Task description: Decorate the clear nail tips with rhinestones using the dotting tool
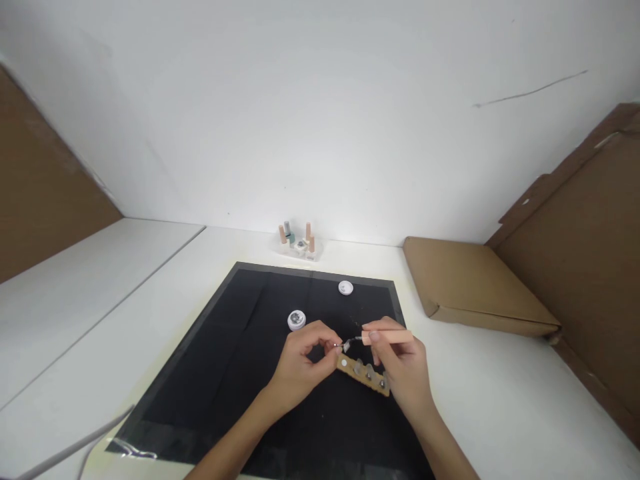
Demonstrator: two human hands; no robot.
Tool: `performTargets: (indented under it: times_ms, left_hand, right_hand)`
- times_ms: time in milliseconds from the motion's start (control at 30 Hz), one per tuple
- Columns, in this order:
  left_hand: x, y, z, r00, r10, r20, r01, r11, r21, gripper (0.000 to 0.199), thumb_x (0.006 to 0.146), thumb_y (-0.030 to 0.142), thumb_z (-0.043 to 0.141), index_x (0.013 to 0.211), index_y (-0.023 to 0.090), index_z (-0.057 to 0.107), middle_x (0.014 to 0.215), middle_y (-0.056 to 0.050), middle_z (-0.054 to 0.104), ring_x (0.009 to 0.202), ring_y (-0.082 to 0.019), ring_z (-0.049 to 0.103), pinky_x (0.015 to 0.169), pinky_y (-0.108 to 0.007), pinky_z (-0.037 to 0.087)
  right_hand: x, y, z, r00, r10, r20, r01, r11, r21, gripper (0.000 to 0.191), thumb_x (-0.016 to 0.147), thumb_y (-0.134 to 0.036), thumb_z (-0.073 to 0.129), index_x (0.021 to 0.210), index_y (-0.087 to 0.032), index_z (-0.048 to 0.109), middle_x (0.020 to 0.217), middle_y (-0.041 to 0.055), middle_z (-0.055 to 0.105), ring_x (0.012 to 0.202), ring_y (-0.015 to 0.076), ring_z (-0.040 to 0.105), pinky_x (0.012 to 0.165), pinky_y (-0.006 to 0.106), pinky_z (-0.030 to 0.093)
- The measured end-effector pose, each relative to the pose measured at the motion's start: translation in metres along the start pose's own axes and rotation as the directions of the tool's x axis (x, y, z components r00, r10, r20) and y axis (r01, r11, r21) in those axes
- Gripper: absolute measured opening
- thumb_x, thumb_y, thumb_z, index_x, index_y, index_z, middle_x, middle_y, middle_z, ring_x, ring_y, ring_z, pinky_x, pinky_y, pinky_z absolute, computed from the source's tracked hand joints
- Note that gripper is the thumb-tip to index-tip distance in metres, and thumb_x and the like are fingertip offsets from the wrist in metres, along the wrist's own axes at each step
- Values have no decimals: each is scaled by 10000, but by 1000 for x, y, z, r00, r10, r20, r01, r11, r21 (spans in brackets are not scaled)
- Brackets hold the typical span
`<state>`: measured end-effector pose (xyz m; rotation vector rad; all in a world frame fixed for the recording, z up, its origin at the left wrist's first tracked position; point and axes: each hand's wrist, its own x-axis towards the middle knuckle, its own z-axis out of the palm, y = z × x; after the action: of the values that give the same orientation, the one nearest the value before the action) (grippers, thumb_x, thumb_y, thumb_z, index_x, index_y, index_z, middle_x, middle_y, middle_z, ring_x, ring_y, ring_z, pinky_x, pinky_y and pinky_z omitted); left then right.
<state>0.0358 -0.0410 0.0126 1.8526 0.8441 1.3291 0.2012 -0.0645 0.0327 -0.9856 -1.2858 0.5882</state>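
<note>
My left hand [310,360] is closed in a pinch on a small pale nail tip [347,347], with a bit of shiny metal showing at the fingertips. In my right hand [400,363] lies a nail polish brush [387,337] by its peach cap handle; its dark bristle end reaches to the nail tip, and I cannot tell whether they touch. Just below the fingers, a tan strip stand [363,375] carries several greyish nail tips on small mounts, and its right end is close to my right hand. Beyond my left hand sits an uncovered white jar [297,320] with silvery contents.
A white round lid [345,288] lies on the black mat [235,360]. Behind the mat, a clear tray [295,253] holds several small bottles, some with peach caps. To the right is a flat cardboard box [480,283]. Cardboard panels [580,220] flank the white table.
</note>
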Motion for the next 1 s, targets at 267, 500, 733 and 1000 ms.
performTargets:
  times_ms: [267,500,733,1000]
  left_hand:
    - [2,-1,0,1000,-24,16,25,1000,-13,96,770,78,587,737,143,650,696,-44,644,605,-131,609,575,-221,500]
    - [3,4,2,1000,3,21,-3,1000,-5,106,770,70,585,761,138,665,726,-74,689,647,-153,651,607,-241,533]
    - [1,3,2,997,76,6,-76,997,16,123,771,56,596,780,155,667,737,-67,695,655,-152,646,606,-241,527]
    - [-1,-1,1,992,120,-31,-119,992,42,125,767,47,592,775,162,641,746,-56,662,661,-150,634,600,-241,515]
  right_hand:
    - [0,-4,-1,999,-17,48,16,1000,24,289,866,-365,618,631,-204,671,613,27,687,552,147,627,459,245,462]
    - [1,-4,0,993,-57,99,55,998,19,267,846,-277,646,588,-206,655,620,23,710,550,143,639,494,258,487]
    - [-1,0,-1,997,-62,54,63,998,-16,216,829,-207,646,613,-215,635,656,13,721,568,147,642,527,275,497]
    - [-2,1,-1,998,-66,-20,65,997,-39,207,851,-192,624,645,-213,635,675,13,713,615,147,649,510,249,477]
